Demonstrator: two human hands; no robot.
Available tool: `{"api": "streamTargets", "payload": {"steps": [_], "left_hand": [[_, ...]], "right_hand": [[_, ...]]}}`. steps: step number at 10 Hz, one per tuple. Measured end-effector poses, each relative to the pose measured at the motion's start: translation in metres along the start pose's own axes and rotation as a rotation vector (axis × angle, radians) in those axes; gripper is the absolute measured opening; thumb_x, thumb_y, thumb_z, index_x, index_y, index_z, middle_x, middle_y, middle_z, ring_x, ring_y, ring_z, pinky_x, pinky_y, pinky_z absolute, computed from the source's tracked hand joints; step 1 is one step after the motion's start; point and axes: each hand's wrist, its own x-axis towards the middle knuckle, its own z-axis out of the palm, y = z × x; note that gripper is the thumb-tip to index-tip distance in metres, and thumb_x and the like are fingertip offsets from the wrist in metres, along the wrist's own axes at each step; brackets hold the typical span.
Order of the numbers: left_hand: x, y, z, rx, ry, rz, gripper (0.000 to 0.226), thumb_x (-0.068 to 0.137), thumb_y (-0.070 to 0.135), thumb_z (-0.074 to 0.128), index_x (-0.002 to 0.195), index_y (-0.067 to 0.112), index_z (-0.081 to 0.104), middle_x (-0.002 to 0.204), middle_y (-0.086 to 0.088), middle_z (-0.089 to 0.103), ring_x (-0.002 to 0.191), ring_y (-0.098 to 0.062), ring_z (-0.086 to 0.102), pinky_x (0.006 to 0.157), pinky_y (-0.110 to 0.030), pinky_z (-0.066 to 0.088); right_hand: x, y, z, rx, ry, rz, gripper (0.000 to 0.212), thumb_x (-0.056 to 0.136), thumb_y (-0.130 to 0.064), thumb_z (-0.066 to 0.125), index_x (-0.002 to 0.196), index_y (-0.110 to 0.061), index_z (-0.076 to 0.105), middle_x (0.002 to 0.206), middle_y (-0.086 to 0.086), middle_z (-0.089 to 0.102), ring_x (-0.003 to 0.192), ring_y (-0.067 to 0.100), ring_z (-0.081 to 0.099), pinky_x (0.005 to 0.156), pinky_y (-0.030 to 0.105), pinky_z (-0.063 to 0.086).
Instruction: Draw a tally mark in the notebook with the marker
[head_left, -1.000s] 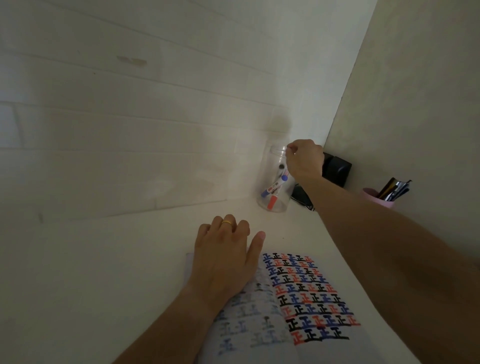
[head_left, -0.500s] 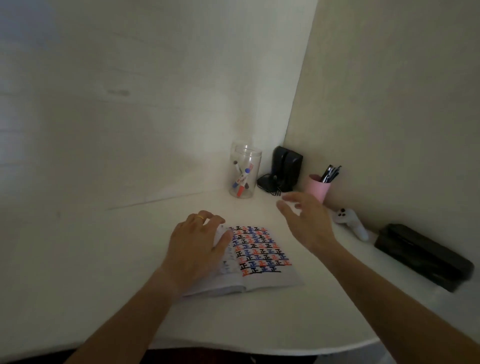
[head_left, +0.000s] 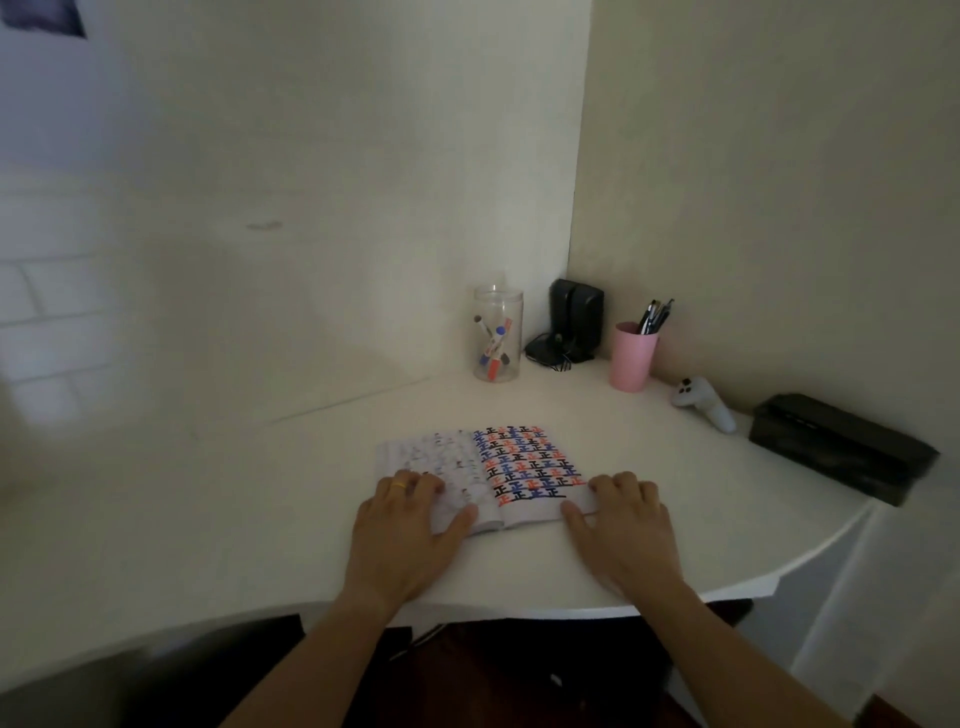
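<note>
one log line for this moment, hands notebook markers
left hand: flat on notebook | right hand: on its right edge, empty | markers: in jar

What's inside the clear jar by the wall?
The clear jar holds a few markers leaning crossed, with red, blue and dark caps. The exact count is unclear, since they overlap.

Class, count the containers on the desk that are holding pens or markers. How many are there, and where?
2. The clear jar with markers stands near the wall corner; the pink cup with pens stands to its right, beyond a black device. None looks hidden.
</note>
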Motion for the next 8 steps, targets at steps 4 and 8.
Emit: {"api": "streamTargets", "payload": {"steps": [4, 8], "left_hand": [[0.0, -0.005, 0.005, 0.0, 0.008, 0.0, 0.051, 0.084, 0.071, 0.047, 0.11, 0.03, 0.062, 0.117, 0.003, 0.062, 0.111, -0.02, 0.057, 0.087, -0.039, 0.049], [0.002, -0.002, 0.001, 0.015, -0.006, -0.009, 0.053, 0.083, 0.073, 0.043, 0.11, 0.031, 0.062, 0.118, 0.003, 0.061, 0.113, -0.021, 0.055, 0.089, -0.04, 0.047]], "right_hand": [[0.001, 0.0, -0.001, -0.011, 0.008, 0.005, 0.056, 0.092, -0.061, 0.043, 0.125, -0.02, 0.061, 0.123, 0.006, 0.06, 0.115, 0.029, 0.051, 0.094, 0.041, 0.046], [0.002, -0.007, -0.02, 0.477, 0.151, 0.155, 0.048, 0.095, -0.053, 0.054, 0.126, -0.018, 0.065, 0.13, 0.01, 0.063, 0.122, 0.031, 0.054, 0.096, 0.039, 0.045]]}}
